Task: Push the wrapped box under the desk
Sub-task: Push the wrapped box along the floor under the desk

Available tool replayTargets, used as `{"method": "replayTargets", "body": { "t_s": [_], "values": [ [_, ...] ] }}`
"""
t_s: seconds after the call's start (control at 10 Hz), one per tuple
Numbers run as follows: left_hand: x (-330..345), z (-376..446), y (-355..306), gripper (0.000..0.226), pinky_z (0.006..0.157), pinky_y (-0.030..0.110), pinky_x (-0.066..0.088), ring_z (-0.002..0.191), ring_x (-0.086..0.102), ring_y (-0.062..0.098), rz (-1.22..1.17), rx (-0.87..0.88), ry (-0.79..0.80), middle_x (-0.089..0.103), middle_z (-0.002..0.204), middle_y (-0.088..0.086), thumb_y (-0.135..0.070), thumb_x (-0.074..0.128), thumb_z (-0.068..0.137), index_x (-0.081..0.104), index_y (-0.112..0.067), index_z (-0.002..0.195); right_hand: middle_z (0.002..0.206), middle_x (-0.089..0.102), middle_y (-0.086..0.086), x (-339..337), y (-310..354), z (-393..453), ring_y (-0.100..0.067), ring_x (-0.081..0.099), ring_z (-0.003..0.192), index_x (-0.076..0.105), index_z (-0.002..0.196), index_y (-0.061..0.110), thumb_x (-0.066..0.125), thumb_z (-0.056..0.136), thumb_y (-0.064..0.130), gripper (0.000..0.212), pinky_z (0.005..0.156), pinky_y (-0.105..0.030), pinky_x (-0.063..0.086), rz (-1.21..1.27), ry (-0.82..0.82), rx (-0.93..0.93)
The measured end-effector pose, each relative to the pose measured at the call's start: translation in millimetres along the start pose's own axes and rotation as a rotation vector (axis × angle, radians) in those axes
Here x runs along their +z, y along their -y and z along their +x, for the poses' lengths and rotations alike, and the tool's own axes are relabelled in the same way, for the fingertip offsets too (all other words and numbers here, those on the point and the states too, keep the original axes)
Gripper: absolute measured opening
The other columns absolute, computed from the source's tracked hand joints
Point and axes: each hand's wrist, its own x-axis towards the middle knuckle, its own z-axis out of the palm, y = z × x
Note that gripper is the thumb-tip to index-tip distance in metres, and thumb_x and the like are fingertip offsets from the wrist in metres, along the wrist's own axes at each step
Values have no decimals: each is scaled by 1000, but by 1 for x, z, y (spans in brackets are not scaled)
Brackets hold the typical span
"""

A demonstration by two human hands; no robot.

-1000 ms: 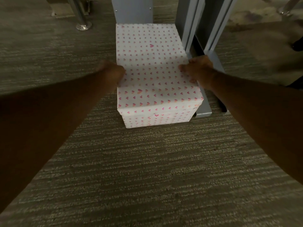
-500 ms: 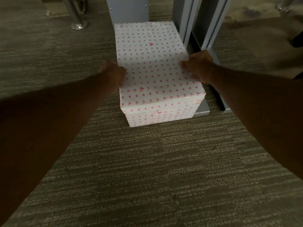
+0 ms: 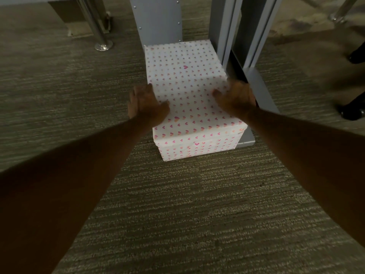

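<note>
Now our left hand and right hand have opened, fingers spread flat against the wrapped box, gripping nothing, where before they curled at its edges. We see the box on striped grey carpet, touching the grey desk leg, its far end at the desk panel.

A grey-brown ribbed carpet covers the floor under dim light. Grey metal desk legs rise at the top, with a flat grey foot on the carpet. A chrome post stands at upper left.
</note>
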Motion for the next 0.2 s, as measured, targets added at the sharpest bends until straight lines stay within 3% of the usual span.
{"method": "replayTargets", "body": {
  "t_s": [0.1, 0.2],
  "values": [
    [-15, -26, -3, 92, 116, 56, 28, 147, 21, 38, 289, 244, -26, 18, 162, 16, -53, 61, 83, 18, -18, 156, 156, 36, -21, -7, 11, -32, -41, 34, 144, 29, 153, 13, 54, 87, 61, 85, 115, -56, 34, -207, -45, -147],
    [-18, -41, -6, 98, 119, 53, 17, 151, 10, 37, 315, 318, 0, 6, 166, 14, -58, 60, 83, 9, -19, 158, 162, 23, -23, -14, 20, -49, -41, 21, 150, 22, 155, 11, 53, 87, 63, 91, 121, -54, 22, -274, -83, -199]
  ]
}}
